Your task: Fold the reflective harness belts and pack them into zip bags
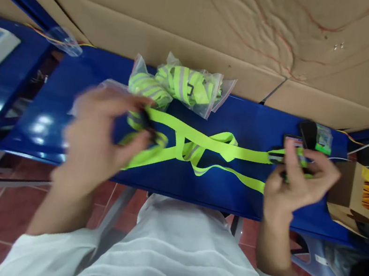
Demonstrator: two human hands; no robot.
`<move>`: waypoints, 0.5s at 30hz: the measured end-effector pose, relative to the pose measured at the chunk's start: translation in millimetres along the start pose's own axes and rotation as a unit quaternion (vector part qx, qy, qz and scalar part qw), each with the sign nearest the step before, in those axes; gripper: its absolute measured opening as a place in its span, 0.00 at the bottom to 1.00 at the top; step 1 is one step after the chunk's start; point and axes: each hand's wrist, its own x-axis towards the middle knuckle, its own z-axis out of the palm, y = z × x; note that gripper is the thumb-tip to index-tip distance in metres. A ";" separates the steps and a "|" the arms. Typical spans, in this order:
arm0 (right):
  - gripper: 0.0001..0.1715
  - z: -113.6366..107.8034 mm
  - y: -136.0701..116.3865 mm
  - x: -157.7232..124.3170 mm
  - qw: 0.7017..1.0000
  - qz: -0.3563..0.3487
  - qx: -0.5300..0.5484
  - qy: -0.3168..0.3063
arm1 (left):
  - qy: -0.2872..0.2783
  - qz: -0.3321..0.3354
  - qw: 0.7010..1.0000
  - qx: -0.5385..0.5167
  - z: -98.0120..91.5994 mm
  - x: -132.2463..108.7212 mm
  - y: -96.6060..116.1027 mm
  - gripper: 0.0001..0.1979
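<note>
A neon yellow strap [188, 132] with grey reflective stripes stretches across the blue table between my hands, looped and twisted near its middle. My left hand [99, 132], blurred by motion, has its thumb and fingers closed on a black buckle [147, 124] at the strap's left part. At the right end, my right hand [297, 177] pinches the strap near a dark fitting, its other fingers curled. Beyond the strap, clear plastic bags [188, 86] hold folded yellow reflective straps.
A phone [294, 141] and a black object with a green packet [323, 138] lie behind my right hand. A small cardboard box [350, 191] stands at the right end. Cardboard panels [170, 35] line the table's back edge. Cables run at the right.
</note>
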 end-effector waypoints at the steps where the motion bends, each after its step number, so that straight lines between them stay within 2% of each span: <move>1: 0.31 8.6 -19.2 -2.6 0.999 0.004 0.039 -0.022 | 0.019 0.031 0.999 0.032 12.8 3.1 5.1 0.18; 3: 0.34 21.4 -50.2 -8.3 0.994 0.017 0.090 -0.063 | -0.018 0.121 0.991 0.053 40.9 9.9 18.3 0.11; 5: 0.39 29.2 -67.8 -14.2 0.987 0.026 0.125 -0.094 | -0.052 0.143 0.987 0.051 65.1 15.9 30.7 0.08; 7: 0.43 33.5 -74.3 -19.4 0.982 0.039 0.147 -0.110 | -0.065 0.139 0.987 0.050 80.6 19.5 38.3 0.08; 10: 0.45 36.7 -74.2 -24.3 0.979 0.054 0.161 -0.116 | -0.071 0.134 0.987 0.048 89.2 20.9 39.0 0.09; 15: 0.48 40.7 -74.7 -26.5 0.973 0.047 0.166 -0.152 | -0.108 0.127 0.985 0.033 91.4 22.0 30.3 0.10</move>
